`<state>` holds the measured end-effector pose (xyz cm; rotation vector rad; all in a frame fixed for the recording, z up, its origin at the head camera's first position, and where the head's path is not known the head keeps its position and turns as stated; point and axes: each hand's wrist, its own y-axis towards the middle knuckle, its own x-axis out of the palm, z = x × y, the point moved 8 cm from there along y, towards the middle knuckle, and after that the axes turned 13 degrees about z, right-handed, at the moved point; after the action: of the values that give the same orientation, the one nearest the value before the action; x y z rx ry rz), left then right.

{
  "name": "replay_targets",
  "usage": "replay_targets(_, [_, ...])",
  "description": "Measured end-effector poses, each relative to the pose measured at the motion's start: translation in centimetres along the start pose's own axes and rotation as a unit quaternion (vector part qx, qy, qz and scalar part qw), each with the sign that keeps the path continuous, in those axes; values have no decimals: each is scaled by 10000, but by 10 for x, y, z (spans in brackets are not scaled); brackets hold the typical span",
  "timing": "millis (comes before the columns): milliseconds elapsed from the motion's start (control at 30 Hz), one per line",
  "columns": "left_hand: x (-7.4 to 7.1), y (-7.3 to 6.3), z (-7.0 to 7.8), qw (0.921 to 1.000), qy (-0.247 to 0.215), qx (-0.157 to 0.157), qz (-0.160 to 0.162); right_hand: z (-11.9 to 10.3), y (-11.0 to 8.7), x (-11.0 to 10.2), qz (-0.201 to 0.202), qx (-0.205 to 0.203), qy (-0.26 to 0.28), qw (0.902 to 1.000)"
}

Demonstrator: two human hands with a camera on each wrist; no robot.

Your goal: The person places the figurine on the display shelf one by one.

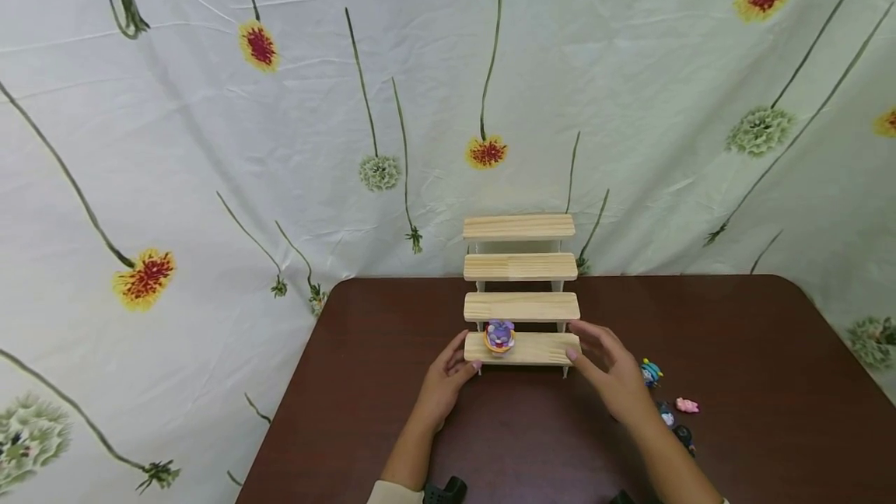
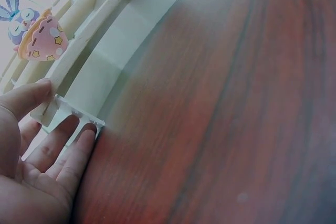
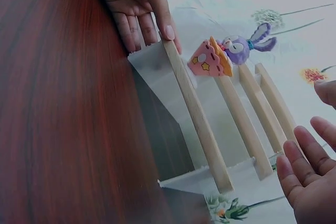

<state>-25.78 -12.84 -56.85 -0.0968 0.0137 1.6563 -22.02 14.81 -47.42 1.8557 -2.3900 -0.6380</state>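
A stepped display stand with pale wooden planks [image 1: 521, 306] and whitish side supports rises at the table's back edge. On the left part of its lowest plank sits a purple long-eared figurine [image 1: 500, 337], in a pink cone-like cup with stars in the wrist views. My left hand [image 1: 439, 391] holds the stand's lower left end, thumb [image 2: 39, 92] on the plank and other fingers by the side support. Beside the right end is my right hand [image 1: 616, 379]; in the right wrist view its fingers [image 3: 300, 163] are spread, apart from the lowest plank, holding nothing.
Right of the stand, near my right forearm, lie small toys: a blue-and-yellow figure [image 1: 650, 372], a pink pig-like one [image 1: 687, 405] and dark ones [image 1: 683, 435]. A flower-printed cloth [image 1: 420, 99] hangs behind the dark brown table [image 1: 350, 411].
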Motion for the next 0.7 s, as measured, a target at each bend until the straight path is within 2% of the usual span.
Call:
replay_targets(433, [0, 0, 1, 9999, -103, -27, -2, 3, -11, -24, 162, -105, -22, 9998])
replay_targets(700, [0, 0, -1, 9999, -110, -42, 3, 9, -18, -42, 449, -203, -27, 9988])
